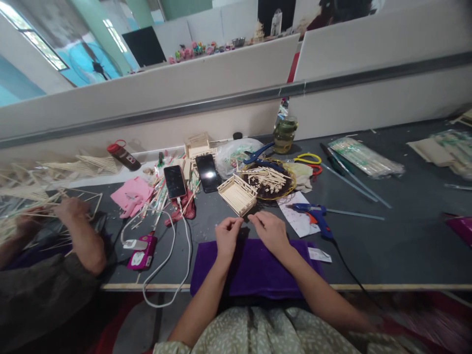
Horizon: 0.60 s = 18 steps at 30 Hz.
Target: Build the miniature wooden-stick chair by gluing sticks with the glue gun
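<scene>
My left hand [227, 237] and my right hand [271, 230] are close together over the near part of the table. The thumb and forefinger of each are pinched, tips almost meeting; anything between them is too small to make out. Just beyond the fingertips sits a small open box made of wooden sticks [236, 194], with latticed sides. I cannot tell whether the left fingertips touch its near corner. Beneath my wrists lies a purple cloth [258, 273]. Behind the box, a round basket [294, 183] holds short cut sticks [269, 178].
To the right, a blue glue gun [313, 212] lies on white paper [291, 223]. Two phones [175, 181] [207, 173], a charging cable [189, 241] and a pink power bank [143, 253] are left. A glass jar [285, 135] stands behind. A co-worker's hand [73, 209] handles stick frames at far left.
</scene>
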### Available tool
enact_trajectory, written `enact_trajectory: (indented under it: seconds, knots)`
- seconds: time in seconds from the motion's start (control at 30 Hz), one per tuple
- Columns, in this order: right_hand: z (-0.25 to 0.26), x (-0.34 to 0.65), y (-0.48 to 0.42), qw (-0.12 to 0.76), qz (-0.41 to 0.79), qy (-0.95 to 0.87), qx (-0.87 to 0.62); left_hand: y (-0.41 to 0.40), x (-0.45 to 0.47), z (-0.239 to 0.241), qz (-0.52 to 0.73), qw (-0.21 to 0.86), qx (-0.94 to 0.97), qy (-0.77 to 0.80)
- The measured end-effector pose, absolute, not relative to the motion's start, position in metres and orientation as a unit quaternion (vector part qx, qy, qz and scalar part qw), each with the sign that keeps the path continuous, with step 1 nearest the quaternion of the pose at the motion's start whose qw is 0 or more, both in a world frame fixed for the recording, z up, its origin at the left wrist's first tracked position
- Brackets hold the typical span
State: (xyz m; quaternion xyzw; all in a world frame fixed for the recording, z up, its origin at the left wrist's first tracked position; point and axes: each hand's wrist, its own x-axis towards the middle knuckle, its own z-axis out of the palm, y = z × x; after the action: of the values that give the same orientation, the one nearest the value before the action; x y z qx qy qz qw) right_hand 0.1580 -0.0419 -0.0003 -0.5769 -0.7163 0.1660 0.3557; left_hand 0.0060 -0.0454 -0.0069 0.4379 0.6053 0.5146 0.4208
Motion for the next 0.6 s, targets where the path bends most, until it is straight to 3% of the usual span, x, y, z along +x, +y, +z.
enact_trajectory:
  seconds: [0.37,0.6]
  knots:
    - [-0.013,0.138,-0.031,0.412,0.374,-0.599,-0.577,-0.05,-0.008,-0.019,0.413,0.195,0.672,0.582]
    - [-0.023,0.135,-0.027,0.461,0.43,-0.543,-0.554,-0.052,-0.008,-0.023,0.365,0.143,0.725,0.567]
